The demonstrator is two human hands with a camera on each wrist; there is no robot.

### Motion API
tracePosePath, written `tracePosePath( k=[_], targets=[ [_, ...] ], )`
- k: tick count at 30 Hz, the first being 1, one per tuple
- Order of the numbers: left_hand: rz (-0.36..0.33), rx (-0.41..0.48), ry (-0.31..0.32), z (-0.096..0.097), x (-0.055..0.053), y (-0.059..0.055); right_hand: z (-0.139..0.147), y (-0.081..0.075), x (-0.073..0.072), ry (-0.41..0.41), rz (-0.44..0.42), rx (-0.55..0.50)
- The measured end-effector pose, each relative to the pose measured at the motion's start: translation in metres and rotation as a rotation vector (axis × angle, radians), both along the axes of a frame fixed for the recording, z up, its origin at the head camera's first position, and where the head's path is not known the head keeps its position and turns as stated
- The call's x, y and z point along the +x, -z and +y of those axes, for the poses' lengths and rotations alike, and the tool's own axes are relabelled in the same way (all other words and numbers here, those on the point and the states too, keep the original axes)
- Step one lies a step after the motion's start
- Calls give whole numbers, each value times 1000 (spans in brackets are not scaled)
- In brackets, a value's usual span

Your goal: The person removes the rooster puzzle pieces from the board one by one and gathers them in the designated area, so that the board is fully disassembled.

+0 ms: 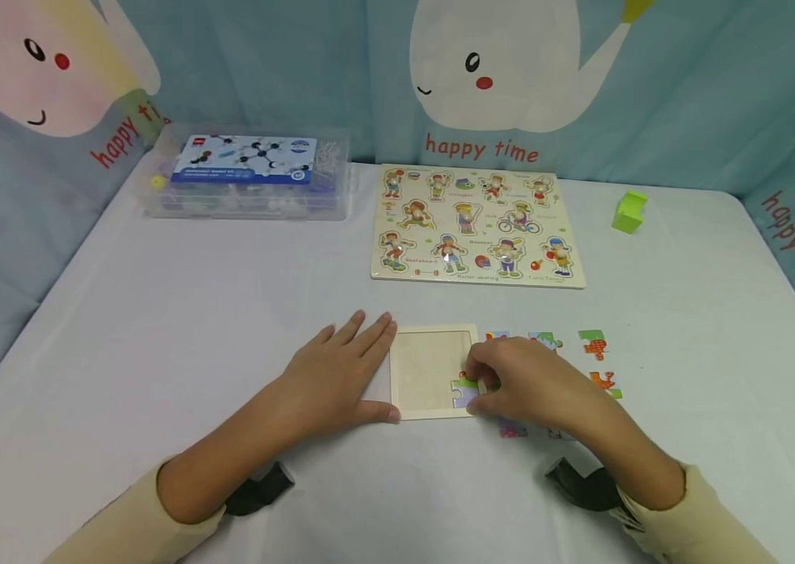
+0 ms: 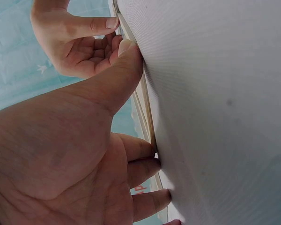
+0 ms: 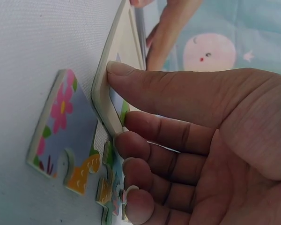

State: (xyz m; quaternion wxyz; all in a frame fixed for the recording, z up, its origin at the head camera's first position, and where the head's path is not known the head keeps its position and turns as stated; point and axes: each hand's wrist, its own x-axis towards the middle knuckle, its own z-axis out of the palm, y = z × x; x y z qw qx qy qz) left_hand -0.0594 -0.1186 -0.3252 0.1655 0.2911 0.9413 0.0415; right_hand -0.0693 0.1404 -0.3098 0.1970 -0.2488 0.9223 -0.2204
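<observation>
A shallow square wooden puzzle tray (image 1: 425, 364) lies on the white table. One jigsaw piece (image 1: 466, 395), lilac and green, sits in its lower right corner. My left hand (image 1: 334, 380) lies along the tray's left edge with fingers extended, the thumb at the lower left corner. With curled fingers, my right hand (image 1: 538, 384) pinches at the corner piece; in the right wrist view its thumb (image 3: 122, 69) lies at the tray rim. Loose puzzle pieces lie under and beside that hand, among them a flowered piece (image 3: 79, 122); some are partly hidden by it.
Behind the tray lies a large picture board (image 1: 475, 223) of sporting figures. A clear plastic case (image 1: 249, 204) with a molecule-model label stands back left. A small green block (image 1: 628, 213) is at back right. Printed curtains (image 1: 327, 78) hang behind the table.
</observation>
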Motion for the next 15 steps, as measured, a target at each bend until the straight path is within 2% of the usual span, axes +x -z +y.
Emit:
tracePosePath(
  k=[15],
  targets=[
    [7, -2, 0, 0, 0, 0, 1, -1, 1, -5, 29, -29]
  ],
)
